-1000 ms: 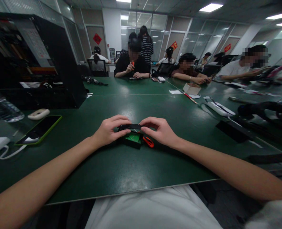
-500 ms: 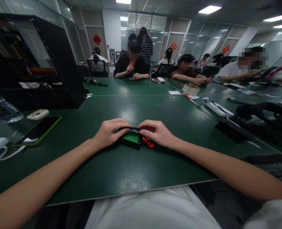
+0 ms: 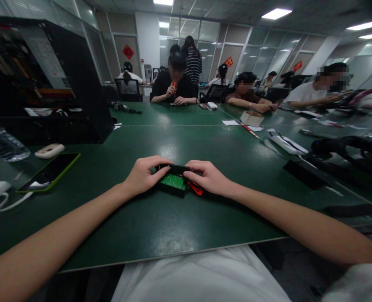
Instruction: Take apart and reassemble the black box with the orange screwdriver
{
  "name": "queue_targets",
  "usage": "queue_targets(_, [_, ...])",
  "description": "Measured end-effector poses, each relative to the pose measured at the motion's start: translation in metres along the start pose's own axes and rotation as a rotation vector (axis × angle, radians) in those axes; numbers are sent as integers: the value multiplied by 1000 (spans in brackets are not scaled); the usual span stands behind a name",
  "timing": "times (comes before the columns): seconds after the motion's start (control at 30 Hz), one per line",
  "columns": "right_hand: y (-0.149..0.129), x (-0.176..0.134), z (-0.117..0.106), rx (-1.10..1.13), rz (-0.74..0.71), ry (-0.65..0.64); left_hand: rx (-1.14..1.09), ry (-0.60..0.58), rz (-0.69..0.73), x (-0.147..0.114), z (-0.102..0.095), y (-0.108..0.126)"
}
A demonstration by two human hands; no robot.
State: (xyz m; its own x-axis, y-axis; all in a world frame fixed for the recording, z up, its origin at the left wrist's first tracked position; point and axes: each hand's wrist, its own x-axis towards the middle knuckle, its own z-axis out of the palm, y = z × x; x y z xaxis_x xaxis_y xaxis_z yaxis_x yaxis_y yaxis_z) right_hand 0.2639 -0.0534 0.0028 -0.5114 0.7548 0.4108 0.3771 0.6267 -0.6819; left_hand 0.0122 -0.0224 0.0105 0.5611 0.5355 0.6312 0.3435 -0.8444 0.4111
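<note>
On the green table in front of me lies a small black case with a green circuit board (image 3: 174, 180) in it. Over its far side both hands hold a flat black cover (image 3: 179, 169), tilted up so that the board shows beneath. My left hand (image 3: 146, 174) pinches the cover's left end between thumb and fingers. At the other end my right hand (image 3: 206, 176) grips it the same way. An orange-red handled tool (image 3: 195, 188) lies right of the case, partly under my right hand; its kind I cannot make out.
To the left stand an open black computer case (image 3: 79, 84), a green-edged phone (image 3: 50, 173), a beige oval object (image 3: 50, 151) and a clear bottle (image 3: 8, 144). A white power strip (image 3: 288, 142) and black box (image 3: 307, 173) lie right. People sit across the table.
The black cover has tipped, so more of its face shows. My right hand has shifted slightly right and down; my left hand stays nearly in place.
</note>
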Motion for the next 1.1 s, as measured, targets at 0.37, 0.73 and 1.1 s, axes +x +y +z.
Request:
queue_targets(0.37, [2,-1,1,-87,-26,-15,-169,33,-251,2,3,-2])
queue_targets(0.73, [-24,-2,27,-515,-79,-93,-366,179,-425,2,8,-16])
queue_targets(1.1, [-37,3,-32,-385,-146,169,-443,213,-552,3,9,-19])
